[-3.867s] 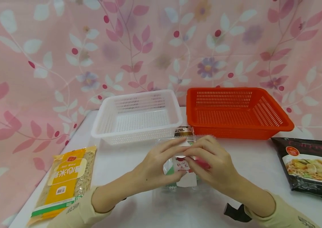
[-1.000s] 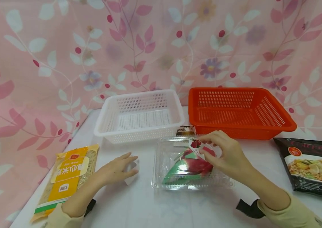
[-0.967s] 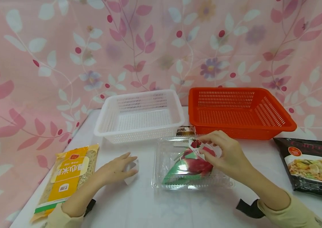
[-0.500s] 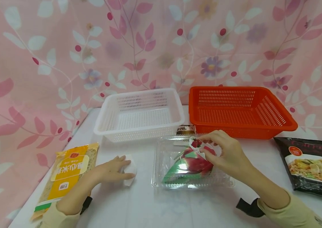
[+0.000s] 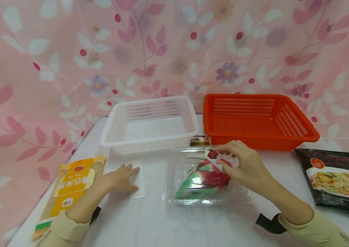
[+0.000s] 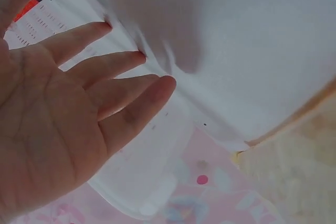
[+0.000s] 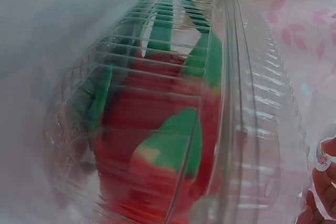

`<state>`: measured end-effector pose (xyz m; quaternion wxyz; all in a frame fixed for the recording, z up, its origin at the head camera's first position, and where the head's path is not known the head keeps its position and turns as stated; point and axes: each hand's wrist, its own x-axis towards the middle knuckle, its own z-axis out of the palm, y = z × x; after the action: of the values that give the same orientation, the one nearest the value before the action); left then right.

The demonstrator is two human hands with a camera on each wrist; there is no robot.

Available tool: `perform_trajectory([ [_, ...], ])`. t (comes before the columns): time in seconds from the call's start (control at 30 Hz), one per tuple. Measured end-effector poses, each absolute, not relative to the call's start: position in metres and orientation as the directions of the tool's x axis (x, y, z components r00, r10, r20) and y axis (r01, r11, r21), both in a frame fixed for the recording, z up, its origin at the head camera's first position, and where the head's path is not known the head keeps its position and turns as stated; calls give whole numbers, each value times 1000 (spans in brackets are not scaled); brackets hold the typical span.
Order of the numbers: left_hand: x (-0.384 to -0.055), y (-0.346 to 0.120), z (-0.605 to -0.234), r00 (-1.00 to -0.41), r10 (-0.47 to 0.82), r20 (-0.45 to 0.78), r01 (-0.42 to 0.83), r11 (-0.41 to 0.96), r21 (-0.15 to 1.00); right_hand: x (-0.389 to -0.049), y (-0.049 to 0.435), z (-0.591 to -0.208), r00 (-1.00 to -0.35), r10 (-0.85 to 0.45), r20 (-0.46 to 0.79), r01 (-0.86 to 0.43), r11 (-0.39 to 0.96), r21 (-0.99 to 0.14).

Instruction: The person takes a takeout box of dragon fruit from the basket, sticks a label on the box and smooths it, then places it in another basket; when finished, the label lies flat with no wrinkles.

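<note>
My right hand (image 5: 248, 166) pinches a white label sticker (image 5: 212, 153) with a red fruit picture, between thumb and fingertips, over the right part of a clear plastic clamshell box (image 5: 172, 175). Inside the box, which has its lid down, lies a red and green dragon fruit (image 5: 208, 176). In the right wrist view the dragon fruit (image 7: 152, 103) shows through the ribbed wall, and the fingertips appear at the right edge. Left of the box, my left hand (image 5: 119, 180) lies with spread fingers over a white slip of paper (image 5: 139, 185). The left wrist view shows its palm and extended fingers.
Behind the box stand a white basket (image 5: 149, 145) and a red basket (image 5: 255, 140). A small brown-labelled item (image 5: 200, 140) sits between them and the box. A yellow noodle pack (image 5: 72, 188) lies at left, a black noodle pack (image 5: 338, 181) at right.
Both hands were together over the box; the left hand has since gone left with the white slip, set it on the table and slid slightly further left. The right hand holds the sticker almost still.
</note>
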<state>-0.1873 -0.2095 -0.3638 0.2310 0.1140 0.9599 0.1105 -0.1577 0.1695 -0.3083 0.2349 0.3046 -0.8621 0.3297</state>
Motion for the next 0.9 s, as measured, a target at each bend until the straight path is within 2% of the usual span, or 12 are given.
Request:
perform_trajectory([
  [0.13, -188, -207, -363, -853, 300, -428, 165, 931, 324, -158, 170, -308, -718, -376, 586, -670, 601, -436],
  [0.27, -186, -202, -356, -861, 354, -364, 240, 916, 322, -158, 170, -307, -743, -384, 549, -646, 624, -439],
  [0.37, -178, -192, -341, -877, 419, -234, 356, 896, 265, -159, 170, -306, -750, -394, 531, -640, 634, -433],
  [0.47, -168, -172, -320, -853, 522, -17, 510, 839, 190, -161, 170, -305, -757, -399, 517, -634, 641, -433],
  [0.53, -161, -157, -309, -785, 600, 154, 618, 776, 123, -162, 170, -304, -759, -403, 512, -633, 642, -433],
  [0.67, -152, -124, -294, -556, 723, 410, 792, 610, -2, -163, 168, -303, -757, -411, 507, -636, 640, -431],
  [0.77, -151, -100, -288, -401, 762, 509, 853, 513, -94, -164, 165, -302, -756, -419, 503, -639, 640, -427],
  [0.9, -155, -75, -285, -276, 770, 574, 862, 463, -207, -164, 161, -303, -759, -426, 493, -636, 648, -420],
])
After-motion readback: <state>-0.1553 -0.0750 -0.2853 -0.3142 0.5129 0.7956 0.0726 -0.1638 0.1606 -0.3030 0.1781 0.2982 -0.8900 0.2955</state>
